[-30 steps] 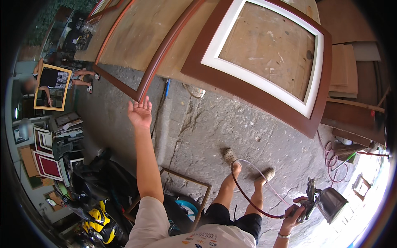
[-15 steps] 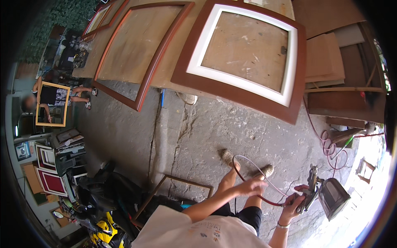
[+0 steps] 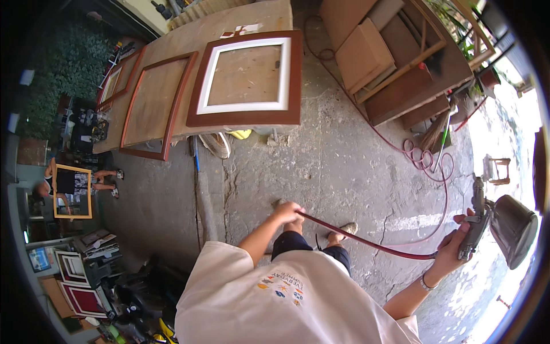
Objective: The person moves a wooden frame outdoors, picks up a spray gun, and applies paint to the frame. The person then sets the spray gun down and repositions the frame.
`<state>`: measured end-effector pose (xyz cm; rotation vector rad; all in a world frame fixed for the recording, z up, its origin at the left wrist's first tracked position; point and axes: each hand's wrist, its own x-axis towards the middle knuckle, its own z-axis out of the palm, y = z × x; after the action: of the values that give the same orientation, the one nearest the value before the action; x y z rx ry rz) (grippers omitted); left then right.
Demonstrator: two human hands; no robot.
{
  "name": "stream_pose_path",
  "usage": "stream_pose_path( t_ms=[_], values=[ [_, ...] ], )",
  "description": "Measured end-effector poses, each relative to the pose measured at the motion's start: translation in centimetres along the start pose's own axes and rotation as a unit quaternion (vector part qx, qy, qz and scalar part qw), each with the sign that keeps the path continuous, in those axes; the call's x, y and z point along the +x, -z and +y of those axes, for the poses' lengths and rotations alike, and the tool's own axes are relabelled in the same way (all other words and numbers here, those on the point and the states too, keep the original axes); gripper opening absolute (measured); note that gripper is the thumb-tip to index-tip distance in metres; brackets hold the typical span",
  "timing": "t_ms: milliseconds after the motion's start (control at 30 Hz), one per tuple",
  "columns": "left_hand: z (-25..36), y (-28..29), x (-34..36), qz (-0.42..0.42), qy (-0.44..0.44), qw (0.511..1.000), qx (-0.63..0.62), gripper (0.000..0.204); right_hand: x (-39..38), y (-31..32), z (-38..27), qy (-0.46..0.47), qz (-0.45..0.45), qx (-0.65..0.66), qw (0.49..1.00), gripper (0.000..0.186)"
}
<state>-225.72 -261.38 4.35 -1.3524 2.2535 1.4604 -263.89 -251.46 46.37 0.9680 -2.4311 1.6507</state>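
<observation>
Our right hand (image 3: 454, 243) grips the spray gun (image 3: 478, 221) out to our right, its dark cup (image 3: 513, 229) beside it. Our left hand (image 3: 288, 211) is closed around the red hose (image 3: 366, 242), which runs across our front to the gun. A brown-and-white frame (image 3: 246, 77) lies on the bench (image 3: 195, 34) ahead.

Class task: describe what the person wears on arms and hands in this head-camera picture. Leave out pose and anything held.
Both forearms are bare and both hands are ungloved. The left hand shows no ring, watch or band. The right hand has a thin dark bracelet at the wrist. The short sleeves of a white T-shirt with a small coloured print cover only the upper arms.
</observation>
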Motion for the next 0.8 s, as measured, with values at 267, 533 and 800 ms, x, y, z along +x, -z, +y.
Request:
stream_pose_path(
  t_ms=[267,533,800],
  values=[
    [8.7,1.6,-3.3,0.157,0.038,0.964,0.209,0.040,3.7,19.8,13.9,-0.076,0.100,-0.048,0.991,0.039],
    [20.3,-9.1,3.4,0.034,0.016,0.943,0.330,0.036,-0.1,33.4,25.4,-0.201,0.179,-0.095,0.959,0.043],
    [32.4,-20.4,14.6,0.038,-0.123,0.947,0.294,0.042,2.1,44.3,33.7,-0.251,0.296,-0.083,0.918,0.041]
  ],
)
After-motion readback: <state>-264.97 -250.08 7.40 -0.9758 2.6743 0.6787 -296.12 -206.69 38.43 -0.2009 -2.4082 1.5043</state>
